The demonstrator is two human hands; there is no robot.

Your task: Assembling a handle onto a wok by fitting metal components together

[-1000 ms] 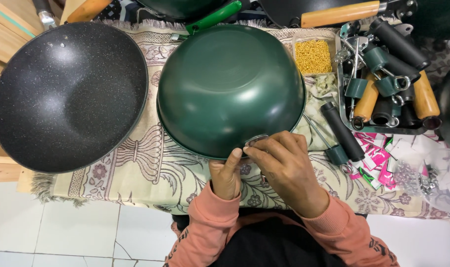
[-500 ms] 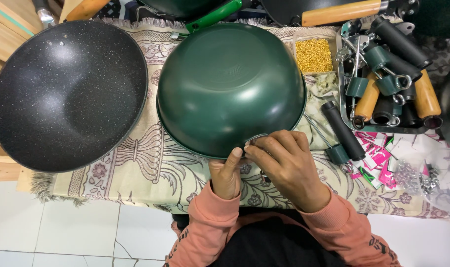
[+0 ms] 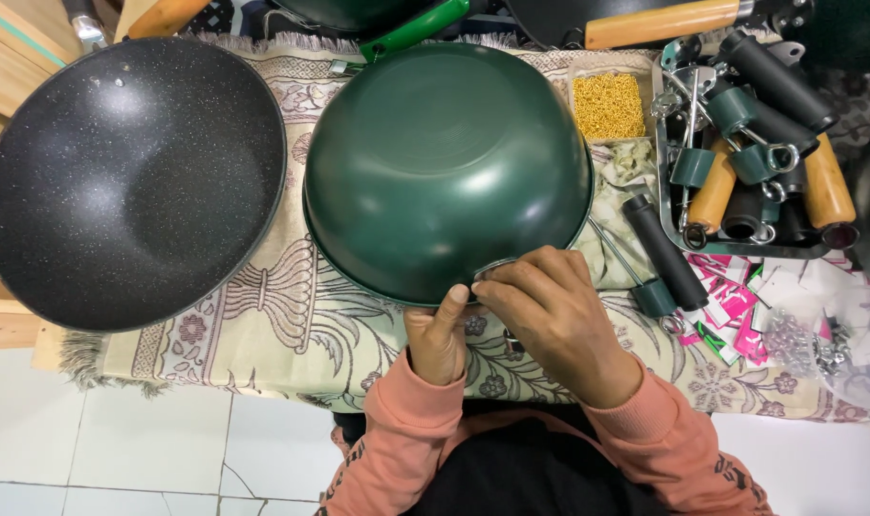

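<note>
Dark green round metal wok (image 3: 445, 162) lies upside down, base upward, on patterned cloth (image 3: 263, 315); no long axis. At its near rim, right hand (image 3: 550, 320) pinches a small metal fitting (image 3: 492, 268); left hand (image 3: 438, 339), fingers curled, presses thumb to rim.

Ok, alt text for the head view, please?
Both hands, left hand and right hand, press at the near rim of an upturned green wok on a patterned cloth. A black wok sits left, a tray of handles right.

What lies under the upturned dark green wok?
The upturned dark green wok rests on a patterned beige cloth, which shows around its rim. Whatever sits beneath the dome is hidden.
</note>
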